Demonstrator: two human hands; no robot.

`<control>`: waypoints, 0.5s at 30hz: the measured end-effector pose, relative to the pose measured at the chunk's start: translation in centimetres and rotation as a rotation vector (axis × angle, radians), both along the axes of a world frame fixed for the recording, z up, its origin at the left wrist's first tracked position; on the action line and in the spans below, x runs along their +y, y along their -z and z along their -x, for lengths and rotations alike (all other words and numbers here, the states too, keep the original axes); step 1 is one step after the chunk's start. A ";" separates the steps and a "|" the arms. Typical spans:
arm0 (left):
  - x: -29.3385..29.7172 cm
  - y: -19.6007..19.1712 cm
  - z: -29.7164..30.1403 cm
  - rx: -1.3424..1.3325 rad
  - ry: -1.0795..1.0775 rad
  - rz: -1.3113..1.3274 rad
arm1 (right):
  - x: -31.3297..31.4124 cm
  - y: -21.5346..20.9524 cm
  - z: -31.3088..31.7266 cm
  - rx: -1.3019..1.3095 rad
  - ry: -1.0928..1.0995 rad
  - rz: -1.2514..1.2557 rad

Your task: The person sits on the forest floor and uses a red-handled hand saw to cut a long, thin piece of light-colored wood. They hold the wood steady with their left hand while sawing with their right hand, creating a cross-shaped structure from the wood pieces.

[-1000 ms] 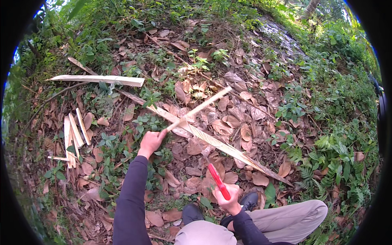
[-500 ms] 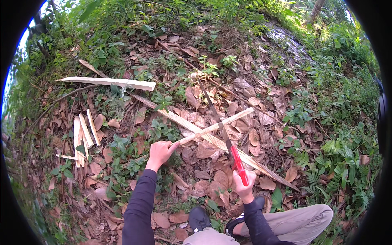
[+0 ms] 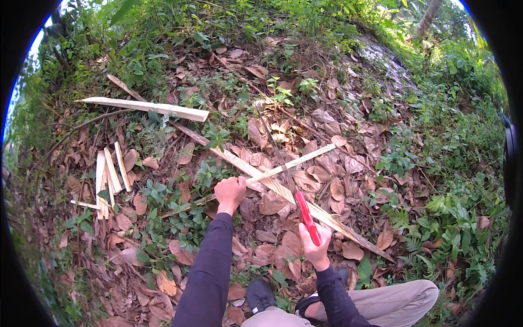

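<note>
My left hand [image 3: 230, 193] is closed round the near end of a thin wooden strip [image 3: 310, 155], which slants up to the right across a longer wooden board [image 3: 239, 163] on the ground. In my right hand [image 3: 316, 248] is the red handle of a handsaw [image 3: 306, 218]. Its narrow dark blade points away from me and crosses the strip to the right of where strip and board meet. Whether the teeth have cut into the wood is too small to tell.
Several short pale wood pieces [image 3: 107, 182] lie at the left. A thick pale pointed stake [image 3: 147, 108] rests across the board's far end. Dry brown leaves [image 3: 272, 201] and green plants [image 3: 457, 218] cover the ground. My shoes [image 3: 260, 296] show at the bottom.
My left hand has moved right along the strip, nearer to the crossing with the board. The saw and my right hand have shifted slightly left, and the blade now looks more edge-on.
</note>
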State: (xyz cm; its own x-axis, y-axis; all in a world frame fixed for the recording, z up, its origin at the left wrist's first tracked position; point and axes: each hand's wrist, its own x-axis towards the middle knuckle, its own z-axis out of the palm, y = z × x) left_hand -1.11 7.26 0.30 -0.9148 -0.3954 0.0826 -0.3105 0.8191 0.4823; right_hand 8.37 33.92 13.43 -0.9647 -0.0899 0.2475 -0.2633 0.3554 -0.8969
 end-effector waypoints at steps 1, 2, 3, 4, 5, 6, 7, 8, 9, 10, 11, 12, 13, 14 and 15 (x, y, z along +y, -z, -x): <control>-0.2 0.2 0.2 -0.025 -0.009 0.026 | 0.0 0.0 -0.1 -0.001 -0.028 -0.045; -0.1 0.5 0.2 -0.053 -0.020 0.049 | 0.1 0.4 -0.1 0.024 -0.044 -0.064; -0.2 0.5 0.3 -0.061 -0.022 0.048 | -0.1 0.9 0.1 0.056 -0.060 -0.075; -0.2 0.6 0.4 -0.069 -0.025 0.047 | -0.3 1.2 0.2 0.088 -0.077 -0.086; -0.3 0.6 0.4 -0.077 -0.029 0.047 | -0.5 1.4 0.2 0.048 -0.096 -0.093; -0.2 0.6 0.4 -0.087 -0.030 0.046 | -1.0 1.6 0.5 0.037 -0.103 -0.079; -0.1 0.6 0.4 -0.096 -0.031 0.042 | -1.7 1.9 1.0 0.026 -0.111 -0.065; 0.0 0.6 0.4 -0.106 -0.032 0.039 | -2.1 2.3 1.5 0.014 -0.118 -0.051; 0.0 0.4 0.5 -0.113 -0.033 0.039 | -2.3 2.7 2.1 0.022 -0.128 -0.084; 0.0 0.3 0.5 -0.123 -0.039 0.039 | -2.4 2.9 2.1 0.033 -0.132 -0.087; 0.2 0.1 0.6 -0.133 -0.044 0.038 | -2.5 3.1 2.0 0.045 -0.136 -0.089; 0.2 0.1 0.7 -0.141 -0.053 0.036 | -2.5 3.3 2.0 0.058 -0.143 -0.091; 0.1 0.1 0.7 -0.146 -0.059 0.033 | -2.2 3.9 1.4 0.067 -0.136 -0.118; 0.0 0.3 0.6 -0.146 -0.064 0.033 | -1.9 4.2 0.8 0.070 -0.135 -0.125; 0.1 0.3 0.6 -0.144 -0.067 0.033 | -1.8 3.9 0.3 0.077 -0.131 -0.133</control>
